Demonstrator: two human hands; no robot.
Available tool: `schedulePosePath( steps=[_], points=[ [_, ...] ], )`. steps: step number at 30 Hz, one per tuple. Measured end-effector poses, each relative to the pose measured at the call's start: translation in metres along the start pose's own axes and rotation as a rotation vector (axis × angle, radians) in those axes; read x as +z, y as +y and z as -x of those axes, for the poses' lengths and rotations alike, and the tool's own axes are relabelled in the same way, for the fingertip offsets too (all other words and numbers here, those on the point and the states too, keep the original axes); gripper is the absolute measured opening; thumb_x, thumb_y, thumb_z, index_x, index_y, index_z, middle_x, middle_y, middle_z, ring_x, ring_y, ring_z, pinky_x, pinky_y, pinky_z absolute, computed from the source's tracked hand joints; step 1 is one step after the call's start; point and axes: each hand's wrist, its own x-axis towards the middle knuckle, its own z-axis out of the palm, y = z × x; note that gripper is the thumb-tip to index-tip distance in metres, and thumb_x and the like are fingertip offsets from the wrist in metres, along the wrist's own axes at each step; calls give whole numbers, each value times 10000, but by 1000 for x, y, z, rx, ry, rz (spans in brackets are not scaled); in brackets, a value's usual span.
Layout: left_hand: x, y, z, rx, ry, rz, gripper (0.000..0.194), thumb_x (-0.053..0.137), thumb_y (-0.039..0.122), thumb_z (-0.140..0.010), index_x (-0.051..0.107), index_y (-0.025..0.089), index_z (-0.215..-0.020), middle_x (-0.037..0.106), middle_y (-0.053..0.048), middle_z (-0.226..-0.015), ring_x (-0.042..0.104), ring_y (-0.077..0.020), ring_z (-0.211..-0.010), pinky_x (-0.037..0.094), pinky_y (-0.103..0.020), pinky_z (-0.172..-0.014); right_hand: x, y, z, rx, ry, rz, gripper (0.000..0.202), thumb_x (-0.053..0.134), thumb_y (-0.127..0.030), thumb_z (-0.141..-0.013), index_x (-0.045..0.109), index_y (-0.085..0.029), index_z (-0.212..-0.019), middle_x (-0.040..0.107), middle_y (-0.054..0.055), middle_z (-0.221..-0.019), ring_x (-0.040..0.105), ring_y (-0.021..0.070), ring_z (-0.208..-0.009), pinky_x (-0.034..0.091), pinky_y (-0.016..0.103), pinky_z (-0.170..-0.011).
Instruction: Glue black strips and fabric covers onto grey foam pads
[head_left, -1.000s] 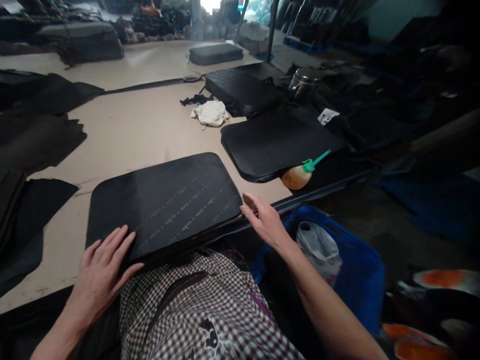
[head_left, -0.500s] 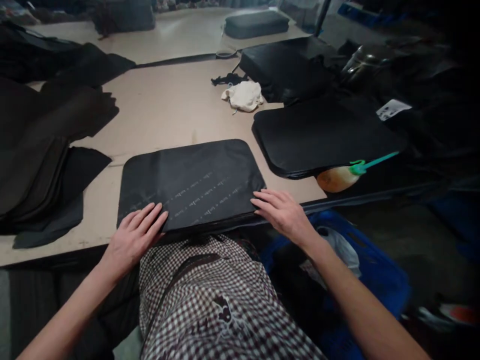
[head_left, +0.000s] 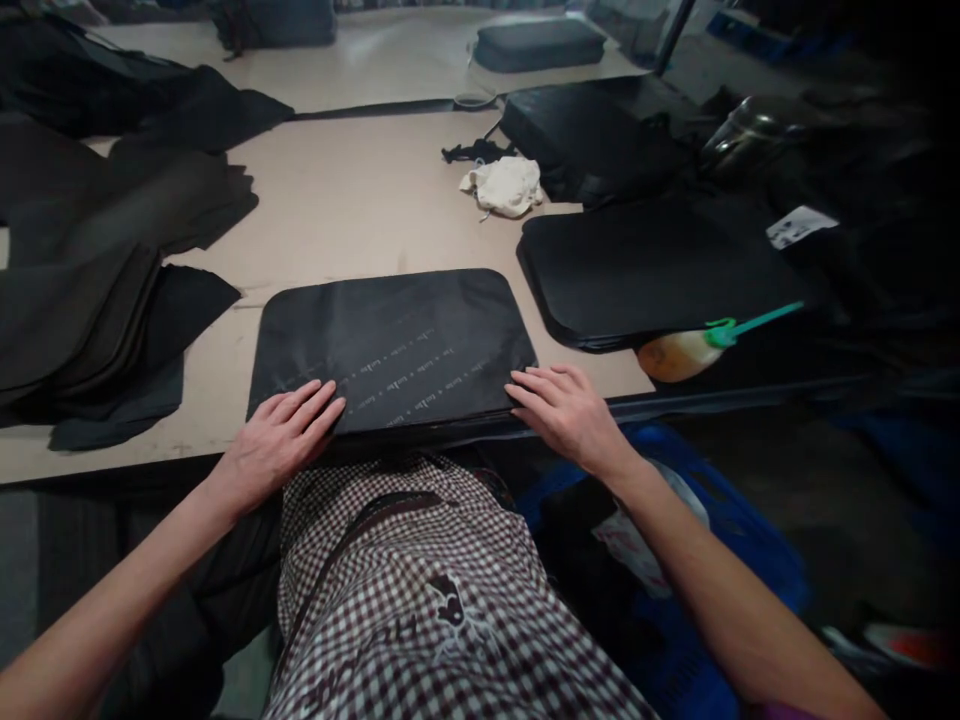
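A black rounded panel [head_left: 397,345] with rows of pale printed lettering lies at the table's front edge. My left hand [head_left: 281,435] rests on its near left corner, fingers extended and slightly apart. On the near right corner lie the fingertips of my right hand [head_left: 566,415], also spread with nothing gripped. To the right is a stack of black rounded panels [head_left: 660,265], and a bottle [head_left: 679,355] of amber liquid with a green nozzle lies against its near edge.
Dark fabric pieces [head_left: 67,310] are piled at the left. A white cloth bundle [head_left: 506,187] lies behind the panel on the tan table [head_left: 360,200]. Below the table at the right is a blue crate [head_left: 739,520]. Further black stacks [head_left: 540,45] stand at the back.
The view has shifted, so the table's contents appear slightly further right and higher. Both hands stay at the panel's near corners, and the right fingers look a little more bent.
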Motion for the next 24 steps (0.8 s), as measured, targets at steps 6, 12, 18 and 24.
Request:
schedulePosePath(
  steps=[6, 12, 18, 24],
  points=[
    [-2, 2, -3, -22, -11, 29, 485, 511, 255, -1043, 550, 249, -1527, 482, -121, -1621, 501, -358, -1466, 501, -521, -1094, -5, -4, -3, -43, -26, 67, 295, 555, -251, -1053, 677, -174, -1311, 674, 127, -1408, 641, 314, -1254, 402, 543, -1125],
    [-5, 2, -3, -41, -23, 66, 489, 488, 235, -1034, 564, 254, -1517, 481, -125, -1622, 481, -347, -1486, 502, -536, -1115, -5, -1, -4, -66, -2, 50, 286, 582, -248, -1040, 688, -192, -1299, 685, 118, -1399, 661, 312, -1237, 404, 551, -1134],
    [-1, -6, -9, -44, -34, 76, 509, 485, 213, -1029, 541, 238, -1535, 452, -128, -1641, 441, -354, -1513, 471, -553, -1152, -3, 4, -7, -86, -34, 83, 287, 567, -267, -1062, 689, -205, -1314, 682, 104, -1411, 667, 302, -1228, 395, 547, -1143],
    [1, -13, -11, -37, -6, 127, 498, 490, 255, -1037, 550, 259, -1531, 482, -119, -1624, 462, -355, -1498, 479, -548, -1141, -3, 7, -8, -54, -67, 46, 314, 578, -285, -1057, 683, -248, -1350, 667, 96, -1435, 651, 305, -1258, 378, 559, -1144]
  ],
)
